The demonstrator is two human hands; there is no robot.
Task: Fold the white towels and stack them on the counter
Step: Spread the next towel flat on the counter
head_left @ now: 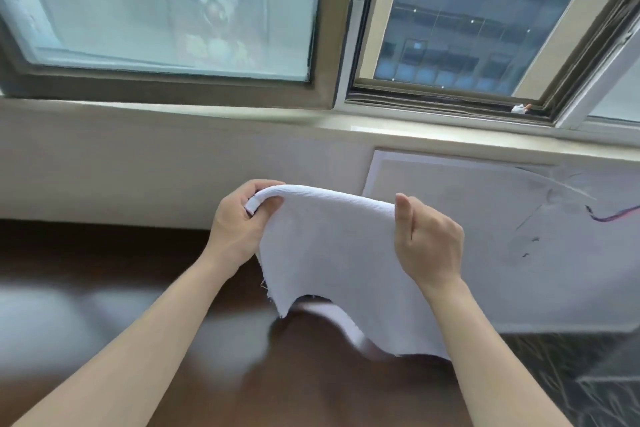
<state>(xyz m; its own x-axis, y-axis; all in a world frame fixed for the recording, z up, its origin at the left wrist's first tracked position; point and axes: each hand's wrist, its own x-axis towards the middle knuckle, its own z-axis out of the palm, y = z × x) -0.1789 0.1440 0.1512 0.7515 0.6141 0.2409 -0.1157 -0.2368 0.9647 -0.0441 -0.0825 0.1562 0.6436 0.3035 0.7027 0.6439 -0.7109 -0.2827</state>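
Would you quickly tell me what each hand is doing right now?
Left hand: pinches the top left corner of the white towel.
Right hand: grips the towel's top right edge.

No legible text, label, brand, number or sign. Dark marks on white panel point(491, 263) at 3 o'clock: loose scribbles, unreadable. Framed picture point(214, 7) behind frosted pane at 11 o'clock: blurred, unreadable.
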